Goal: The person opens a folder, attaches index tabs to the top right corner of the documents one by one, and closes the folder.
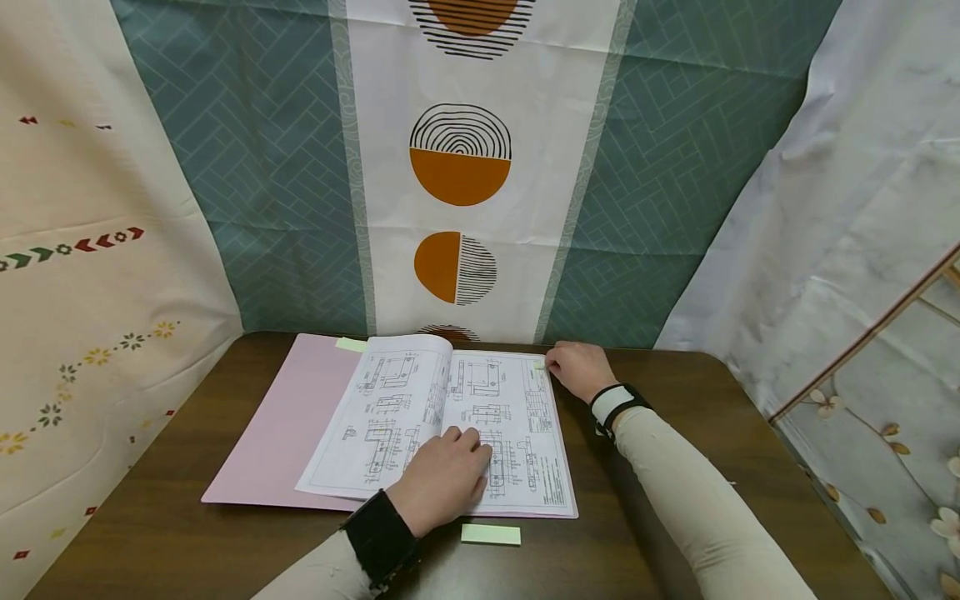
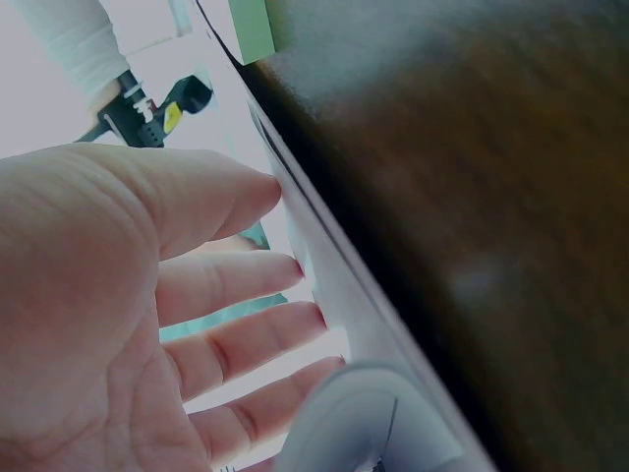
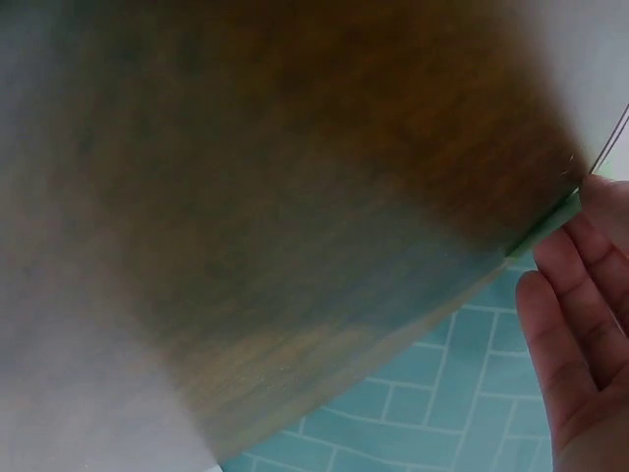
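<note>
A booklet of technical drawings (image 1: 517,492) lies open on a pink folder cover (image 1: 281,442). My left hand (image 1: 444,479) rests on the right page near the fold, its fingers slightly bent and gripping nothing. The left wrist view shows the page edge close by its thumb and fingertips. At the upper right corner of that page, my right hand (image 1: 581,368) pinches a pale green sticky note (image 3: 550,228) between thumb and fingers. Part of the note overlaps the page edge; the fingers hide the rest.
A pad of green sticky notes (image 1: 491,534) lies on the brown wooden table (image 1: 165,508), just in front of the booklet. Another green sticky note (image 1: 350,344) is at the top of the pink cover. Patterned curtains (image 1: 465,275) hang behind the table and at both sides.
</note>
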`<state>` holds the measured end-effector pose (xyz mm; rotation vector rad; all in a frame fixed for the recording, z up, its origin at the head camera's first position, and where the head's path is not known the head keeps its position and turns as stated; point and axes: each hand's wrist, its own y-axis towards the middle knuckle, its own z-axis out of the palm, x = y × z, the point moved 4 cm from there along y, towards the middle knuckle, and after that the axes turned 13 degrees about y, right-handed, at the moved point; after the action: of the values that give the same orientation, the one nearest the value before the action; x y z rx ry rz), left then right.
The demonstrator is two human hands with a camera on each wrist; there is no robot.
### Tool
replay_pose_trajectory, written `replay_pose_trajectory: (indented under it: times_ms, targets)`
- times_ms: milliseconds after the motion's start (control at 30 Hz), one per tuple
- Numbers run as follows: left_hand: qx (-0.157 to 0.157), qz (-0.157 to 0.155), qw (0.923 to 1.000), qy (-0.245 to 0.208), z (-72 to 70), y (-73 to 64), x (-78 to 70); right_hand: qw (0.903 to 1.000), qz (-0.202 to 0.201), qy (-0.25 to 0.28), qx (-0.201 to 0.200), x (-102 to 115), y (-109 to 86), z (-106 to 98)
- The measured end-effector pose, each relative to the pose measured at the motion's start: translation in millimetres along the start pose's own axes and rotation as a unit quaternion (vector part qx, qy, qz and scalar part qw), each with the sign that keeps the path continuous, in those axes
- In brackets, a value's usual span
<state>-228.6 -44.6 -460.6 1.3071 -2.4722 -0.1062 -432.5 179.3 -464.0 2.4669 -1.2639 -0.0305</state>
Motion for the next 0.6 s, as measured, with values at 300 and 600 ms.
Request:
replay_pose_trajectory:
  times_ms: [300,600]
  targets:
    - [-0.002,0.006,1.0000,-0.004,-3.4,0.8,1.6,0.9997,0.013,0.015,0.012,-2.9,0.3,0.3]
    - [0.103,0.046,0.9933,-0.025,-20.4,31.5,14.2,0.9982,0.037,0.043,0.019,-7.4,0.2,-0.2]
